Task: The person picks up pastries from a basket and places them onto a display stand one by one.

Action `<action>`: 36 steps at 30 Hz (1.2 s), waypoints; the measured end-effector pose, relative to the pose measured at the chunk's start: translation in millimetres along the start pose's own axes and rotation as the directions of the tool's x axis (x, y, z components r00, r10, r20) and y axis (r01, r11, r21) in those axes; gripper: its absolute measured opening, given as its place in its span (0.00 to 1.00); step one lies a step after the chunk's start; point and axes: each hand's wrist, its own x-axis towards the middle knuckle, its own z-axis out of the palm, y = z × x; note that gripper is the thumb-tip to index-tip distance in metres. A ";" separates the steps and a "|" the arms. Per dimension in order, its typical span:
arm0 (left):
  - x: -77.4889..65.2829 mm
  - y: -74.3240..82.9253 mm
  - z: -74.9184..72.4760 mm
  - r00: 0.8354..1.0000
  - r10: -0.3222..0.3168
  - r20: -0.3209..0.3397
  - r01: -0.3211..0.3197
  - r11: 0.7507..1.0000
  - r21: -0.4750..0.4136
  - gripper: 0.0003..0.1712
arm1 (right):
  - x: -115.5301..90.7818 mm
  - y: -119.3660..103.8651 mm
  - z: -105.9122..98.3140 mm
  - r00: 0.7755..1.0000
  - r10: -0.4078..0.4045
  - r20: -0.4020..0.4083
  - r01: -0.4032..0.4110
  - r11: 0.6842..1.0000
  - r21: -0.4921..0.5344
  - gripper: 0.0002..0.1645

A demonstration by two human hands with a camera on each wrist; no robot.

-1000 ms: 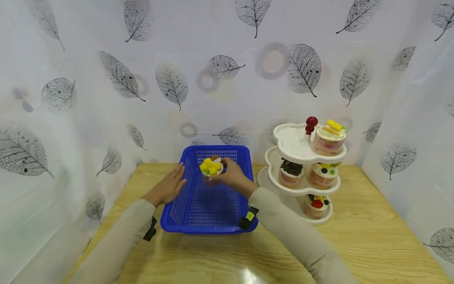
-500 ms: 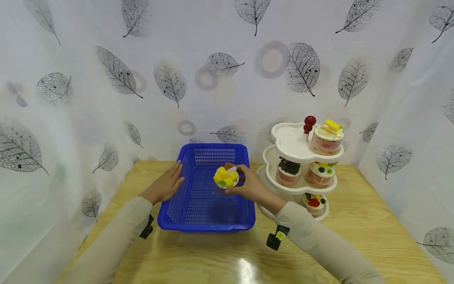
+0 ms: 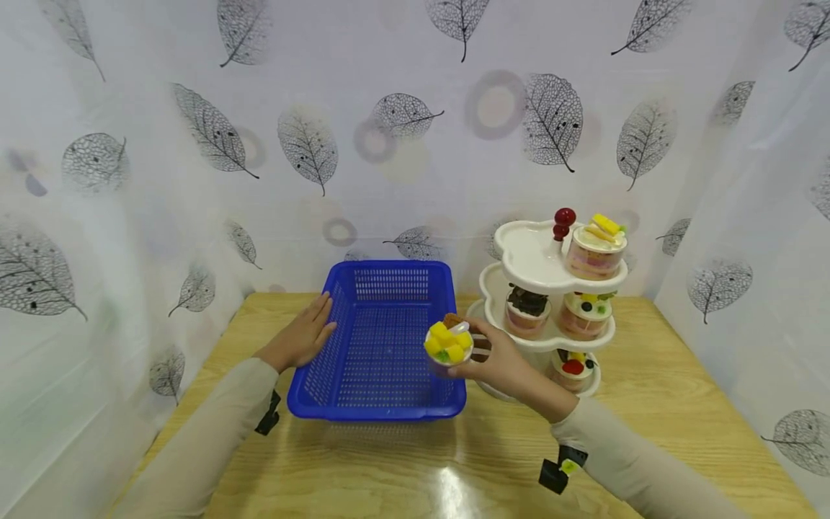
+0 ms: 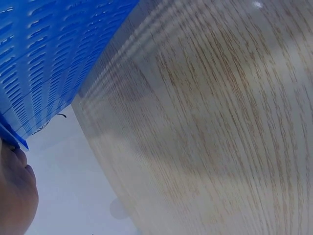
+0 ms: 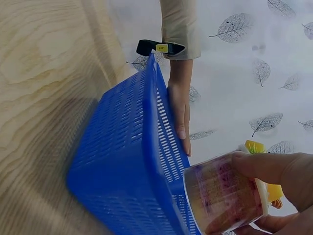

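Note:
My right hand (image 3: 499, 364) grips a dessert cup (image 3: 449, 347) topped with yellow mango-like cubes, a brown biscuit piece and a green bit. The cup is held above the right rim of a blue perforated plastic basket (image 3: 389, 414). In the right wrist view, the thumb and fingers wrap the clear cup (image 5: 222, 193), whose layered pink and tan side shows. My left hand (image 3: 301, 337) rests with extended fingers on the basket's left rim. Only part of the left hand (image 4: 17, 188) shows in the left wrist view, against the blue wall.
Right of the basket stands a white three-tier stand (image 3: 534, 256) with a red knob. Dessert cups sit on its tiers: a mango-topped cup (image 3: 596, 252) on top, a chocolate-topped cup (image 3: 527, 313) and a fruit-topped cup (image 3: 585, 316) midway, another cup (image 3: 570, 370) at the bottom.
My right hand has carried the mango-topped dessert cup from over the basket's middle rightward and toward me, to its right rim. The left hand has stayed on the left rim.

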 end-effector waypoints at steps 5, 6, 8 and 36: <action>-0.7 -1.0 1.3 1.000 -0.003 0.000 0.003 1.000 0.008 0.33 | -24.1 6.1 -13.1 0.998 0.056 -0.014 -0.056 0.998 0.003 0.48; -0.9 -1.4 1.6 1.000 -0.004 0.000 0.004 1.000 0.010 0.33 | -28.7 7.4 -15.4 0.998 0.068 -0.017 -0.068 0.998 -0.001 0.48; -1.3 -2.1 2.1 1.000 -0.006 0.001 0.006 1.000 0.011 0.33 | -37.8 9.8 -19.6 0.995 0.090 -0.034 -0.090 0.996 -0.016 0.47; 3.9 -8.6 5.0 0.999 -0.029 0.045 0.028 1.000 0.013 0.35 | -61.4 81.4 -45.6 0.959 0.241 -0.150 -0.251 0.966 -0.053 0.46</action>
